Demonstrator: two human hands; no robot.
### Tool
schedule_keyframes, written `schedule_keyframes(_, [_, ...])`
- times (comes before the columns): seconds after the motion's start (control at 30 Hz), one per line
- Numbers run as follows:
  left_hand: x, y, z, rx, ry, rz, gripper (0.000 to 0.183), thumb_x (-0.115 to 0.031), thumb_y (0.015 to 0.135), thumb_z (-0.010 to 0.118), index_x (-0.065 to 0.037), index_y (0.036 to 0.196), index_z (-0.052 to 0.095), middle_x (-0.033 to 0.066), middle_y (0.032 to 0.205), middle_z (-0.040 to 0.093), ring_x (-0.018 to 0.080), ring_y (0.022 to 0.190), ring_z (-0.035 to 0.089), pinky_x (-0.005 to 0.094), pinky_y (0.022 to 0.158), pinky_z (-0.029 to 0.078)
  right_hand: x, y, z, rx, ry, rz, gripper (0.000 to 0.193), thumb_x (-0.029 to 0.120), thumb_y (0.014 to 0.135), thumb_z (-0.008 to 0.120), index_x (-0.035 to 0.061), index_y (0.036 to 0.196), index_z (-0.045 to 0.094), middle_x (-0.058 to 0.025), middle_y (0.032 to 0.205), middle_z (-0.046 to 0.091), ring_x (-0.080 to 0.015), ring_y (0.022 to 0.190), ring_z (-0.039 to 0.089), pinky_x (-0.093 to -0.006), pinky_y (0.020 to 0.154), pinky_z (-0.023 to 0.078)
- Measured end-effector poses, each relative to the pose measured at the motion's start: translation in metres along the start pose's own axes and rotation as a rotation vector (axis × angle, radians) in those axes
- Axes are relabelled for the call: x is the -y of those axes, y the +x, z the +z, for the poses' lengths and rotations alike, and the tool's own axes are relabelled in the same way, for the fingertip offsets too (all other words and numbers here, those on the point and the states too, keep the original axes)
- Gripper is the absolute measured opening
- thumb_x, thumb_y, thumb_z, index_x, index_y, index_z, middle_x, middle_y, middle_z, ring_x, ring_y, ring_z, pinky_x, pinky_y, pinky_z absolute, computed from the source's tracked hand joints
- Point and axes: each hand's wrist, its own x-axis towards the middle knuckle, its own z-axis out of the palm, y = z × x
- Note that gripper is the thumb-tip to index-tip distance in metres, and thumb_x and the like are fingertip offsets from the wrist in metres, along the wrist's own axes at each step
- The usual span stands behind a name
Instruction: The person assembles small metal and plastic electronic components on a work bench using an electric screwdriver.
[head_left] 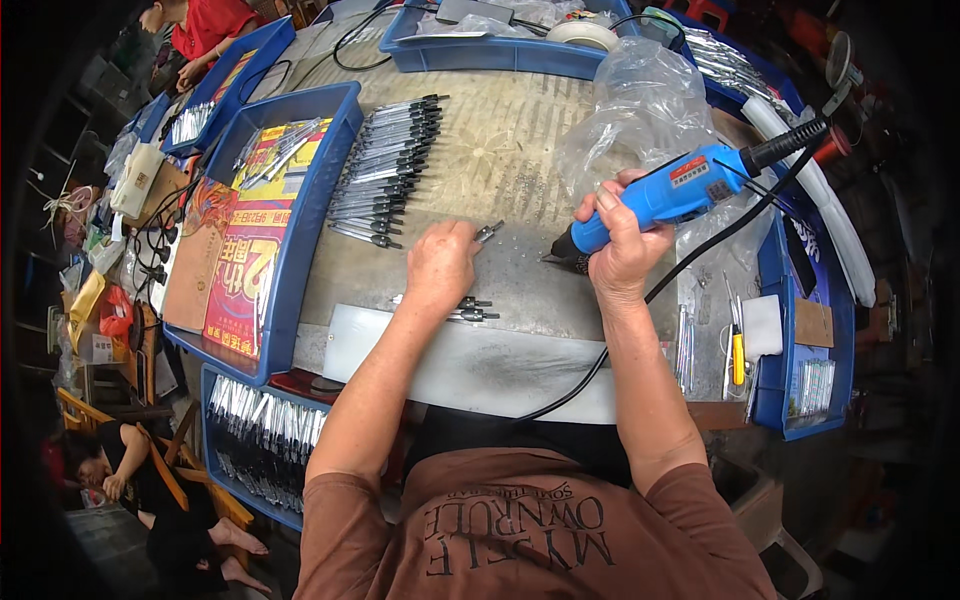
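My right hand (pixel 632 235) is wrapped round a blue corded handheld power tool (pixel 672 192), whose dark tip points left and down toward the tabletop. Closed in a pinch, my left hand (pixel 442 265) holds a slim metal rod with a dark end (pixel 489 232), just left of the tool's tip; most of the rod is hidden by the fingers. Beside my left wrist lie a few similar rods (pixel 475 313). A long row of such rods with black ends (pixel 388 165) rests farther back to the left.
Blue trays (pixel 352 110) stand left, back (pixel 480 60) and right (pixel 765 390). A lower bin (pixel 265 440) holds many rods. Clear plastic bags (pixel 650 100) lie behind the tool, and its black cable (pixel 690 262) crosses my right forearm. A yellow-handled tool (pixel 738 358) lies right. Two other people sit at left.
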Motion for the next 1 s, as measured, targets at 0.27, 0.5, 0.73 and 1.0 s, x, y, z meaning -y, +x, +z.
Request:
schedule_keyframes(0.27, [-0.001,0.004,-0.004,0.122,-0.104,-0.154,0.011,-0.012,0.067,0.062,-0.005,0.074,0.057,0.0124,0.077,0.057,0.0307,0.077,0.055,0.0402,0.065,0.042,-0.001,0.001,-0.001,0.001,0.000,-0.005,0.026,0.002,0.065,0.057,-0.0029,0.088,0.046,-0.0097,0.068,0.050,-0.0197,0.052,0.053,-0.0304,0.051,0.044])
schedule_keyframes(0.5, [-0.006,0.010,-0.009,0.188,-0.108,-0.233,0.010,-0.010,0.066,0.063,-0.004,0.071,0.057,0.0128,0.077,0.058,0.0309,0.075,0.056,0.0400,0.064,0.042,0.000,0.000,0.003,0.025,0.015,-0.008,0.026,0.002,0.066,0.058,-0.0021,0.089,0.046,-0.0064,0.069,0.050,-0.0146,0.054,0.052,-0.0282,0.051,0.045])
schedule_keyframes(0.73, [-0.005,0.005,-0.005,0.066,-0.139,-0.172,0.012,-0.009,0.065,0.064,-0.002,0.067,0.055,0.0150,0.070,0.057,0.0329,0.070,0.055,0.0397,0.061,0.041,-0.004,-0.002,0.025,0.067,0.014,0.009,0.029,0.004,0.065,0.059,-0.0020,0.090,0.046,-0.0091,0.071,0.050,-0.0194,0.052,0.052,-0.0318,0.050,0.044])
schedule_keyframes(1.0, [-0.006,0.003,-0.006,0.048,-0.147,-0.165,0.011,-0.009,0.066,0.063,-0.003,0.068,0.054,0.0127,0.074,0.057,0.0318,0.072,0.055,0.0400,0.061,0.041,-0.025,0.002,0.048,0.178,0.011,0.024,0.029,0.002,0.065,0.059,-0.0028,0.090,0.047,-0.0070,0.069,0.051,-0.0152,0.053,0.052,-0.0276,0.050,0.044])
